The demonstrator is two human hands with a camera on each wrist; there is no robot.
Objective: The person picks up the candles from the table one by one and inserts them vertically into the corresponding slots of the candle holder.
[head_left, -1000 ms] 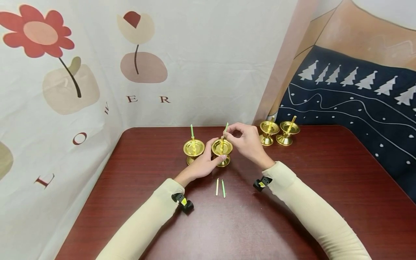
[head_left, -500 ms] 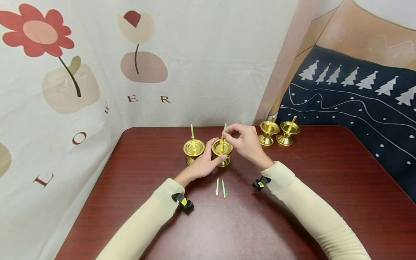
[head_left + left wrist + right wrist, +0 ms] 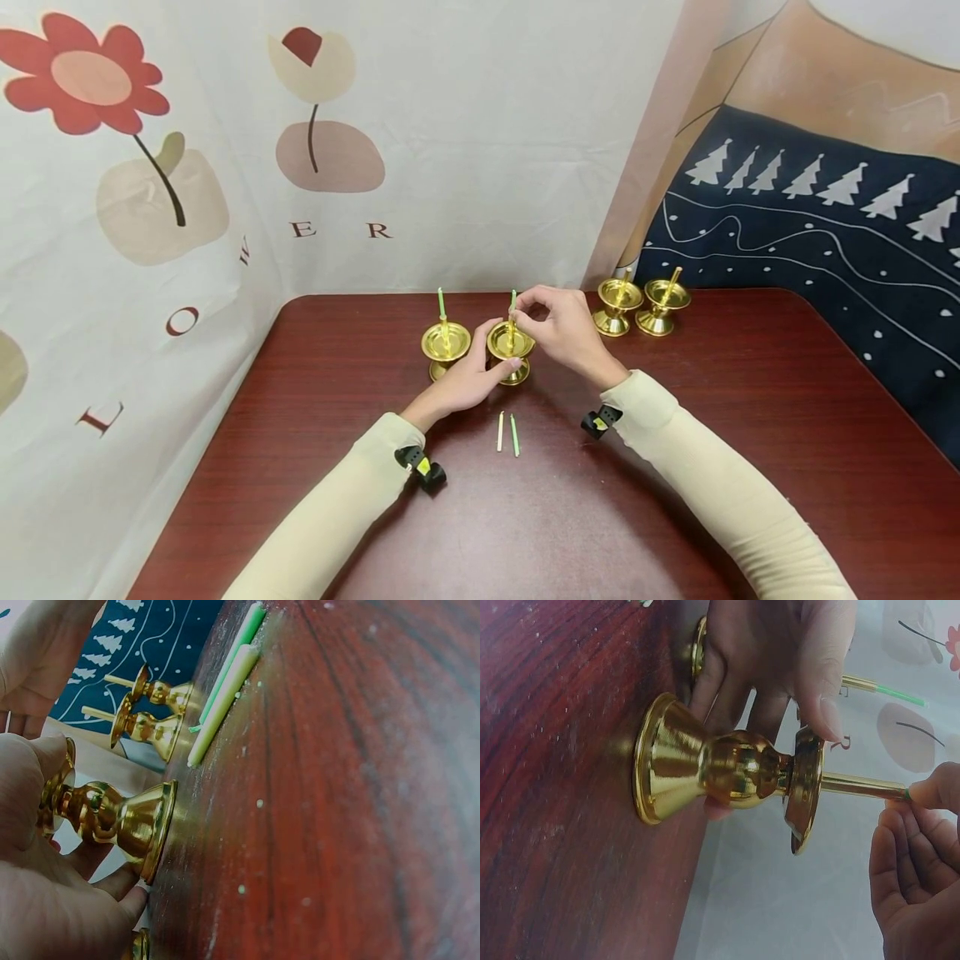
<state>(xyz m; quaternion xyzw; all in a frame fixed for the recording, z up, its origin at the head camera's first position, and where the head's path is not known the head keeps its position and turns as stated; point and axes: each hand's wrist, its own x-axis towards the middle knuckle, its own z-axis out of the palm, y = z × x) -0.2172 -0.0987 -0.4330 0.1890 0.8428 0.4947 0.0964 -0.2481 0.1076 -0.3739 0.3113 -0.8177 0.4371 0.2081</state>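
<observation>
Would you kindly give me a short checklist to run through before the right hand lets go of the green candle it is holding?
1. Holder steadied: ok; the left hand grips the candle holder.
2. Holder upright: ok; it stands on the table.
3. Candle lined up: ok; the right hand pinches the green candle at the tube's top end.
4. Candle seated firmly: cannot tell; the fingers cover much of the joint.
5. Loose candles at hand: ok; a pale one and a green one lie nearby.
6. Back-right holders filled: not ok; neither bears a candle.
</observation>
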